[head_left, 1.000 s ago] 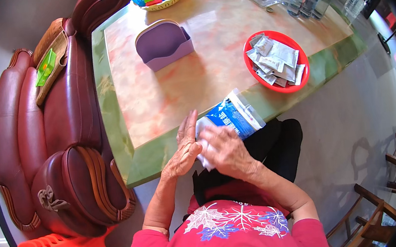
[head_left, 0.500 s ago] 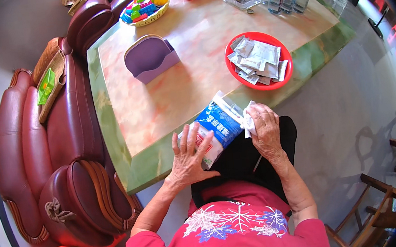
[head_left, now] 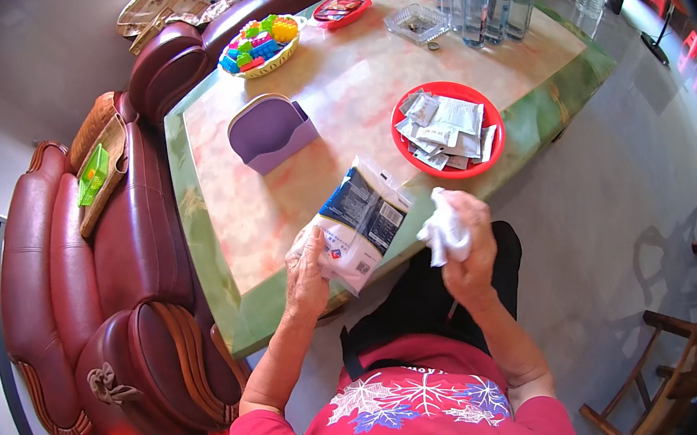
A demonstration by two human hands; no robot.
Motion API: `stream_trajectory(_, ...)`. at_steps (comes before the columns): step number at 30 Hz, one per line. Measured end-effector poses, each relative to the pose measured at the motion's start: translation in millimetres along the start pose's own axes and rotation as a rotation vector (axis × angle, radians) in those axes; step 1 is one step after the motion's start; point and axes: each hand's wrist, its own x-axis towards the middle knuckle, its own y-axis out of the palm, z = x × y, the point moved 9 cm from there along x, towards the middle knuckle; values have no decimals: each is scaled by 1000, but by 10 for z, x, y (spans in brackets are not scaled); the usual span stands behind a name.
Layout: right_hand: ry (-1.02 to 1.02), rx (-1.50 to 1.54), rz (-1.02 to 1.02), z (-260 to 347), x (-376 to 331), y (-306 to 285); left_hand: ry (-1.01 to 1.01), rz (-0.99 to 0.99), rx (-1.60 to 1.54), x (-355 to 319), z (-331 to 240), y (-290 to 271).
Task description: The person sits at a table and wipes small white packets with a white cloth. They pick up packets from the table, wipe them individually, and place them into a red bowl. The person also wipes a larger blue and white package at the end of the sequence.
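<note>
My left hand [head_left: 306, 267] grips a salt packet [head_left: 359, 220] by its left edge, thumb on the face towards me. The packet is clear plastic with white contents and a dark blue printed panel, tilted over the table's near edge. A crumpled white cloth [head_left: 443, 228], perhaps a tissue, is bunched in my right hand [head_left: 471, 234], just right of the packet and apart from it. Beyond my hands, a red bowl [head_left: 495, 145] holds several white sachets. A purple holder [head_left: 274, 131] stands on the table to the left.
On the marble-patterned table [head_left: 351, 88] stand a basket [head_left: 267, 65] of toy blocks, a red dish [head_left: 361, 8], a clear tray [head_left: 415, 22] and several dark-capped bottles [head_left: 475, 10]. A maroon sofa [head_left: 127, 234] lines the left; wooden chairs [head_left: 642, 382] stand at right.
The salt packet has turned over from its bright blue face to the dark panel. My left hand went from spread on it to gripping its edge; the cloth has come off the packet.
</note>
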Motion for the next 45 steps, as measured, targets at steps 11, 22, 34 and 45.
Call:
stream_trajectory(11,-217,-128,622,306,-309,1575,-418,57,-359,-85,772,-313)
stream_trajectory(22,0,-521,701,-379,161,1861,-469,29,-439,-133,734,-144)
stream_trajectory(34,-186,-316,640,106,-157,1796,-383,88,-713,-141,624,-102)
stream_trajectory(45,20,-534,478,-404,-277,805,-337,-8,-437,-154,618,-126)
